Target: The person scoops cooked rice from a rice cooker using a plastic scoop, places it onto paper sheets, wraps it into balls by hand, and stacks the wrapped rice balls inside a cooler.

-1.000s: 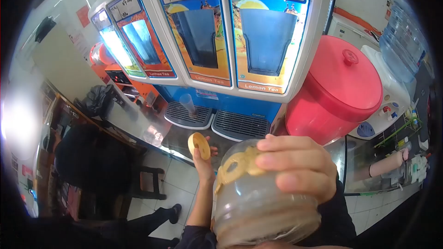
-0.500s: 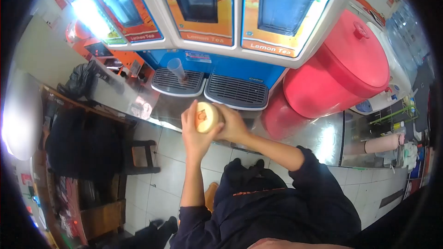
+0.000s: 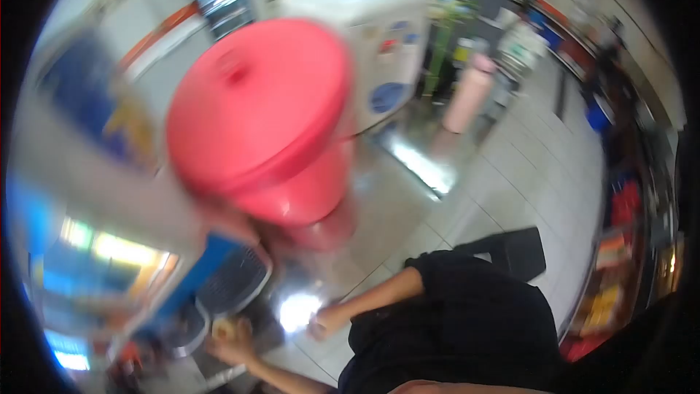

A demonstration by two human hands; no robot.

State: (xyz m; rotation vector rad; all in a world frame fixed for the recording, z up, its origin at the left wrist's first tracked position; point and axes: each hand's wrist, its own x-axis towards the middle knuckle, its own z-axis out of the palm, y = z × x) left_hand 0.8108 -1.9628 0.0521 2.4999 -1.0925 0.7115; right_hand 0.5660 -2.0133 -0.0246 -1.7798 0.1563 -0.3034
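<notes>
My left hand [image 3: 232, 349], low in the view, is closed around a small round pale-yellow container [image 3: 223, 330]. It is beside the drip tray [image 3: 237, 277] of the drink dispenser, above the counter. Apart from it, to the right, my right hand [image 3: 328, 321] hangs by the counter's edge near a bright reflection. Motion blur smears its fingers, and no object shows in it.
A big red lidded bucket [image 3: 262, 95] stands on the counter right of the drink dispenser [image 3: 109, 197]. Beyond it are a white water dispenser [image 3: 364, 36] and a pink bottle [image 3: 470, 95]. Stocked shelves [image 3: 620, 248] line the far right.
My view has swung right, bringing the red bucket to the middle. My right hand has let go of the yellow container and moved away; my left hand keeps it.
</notes>
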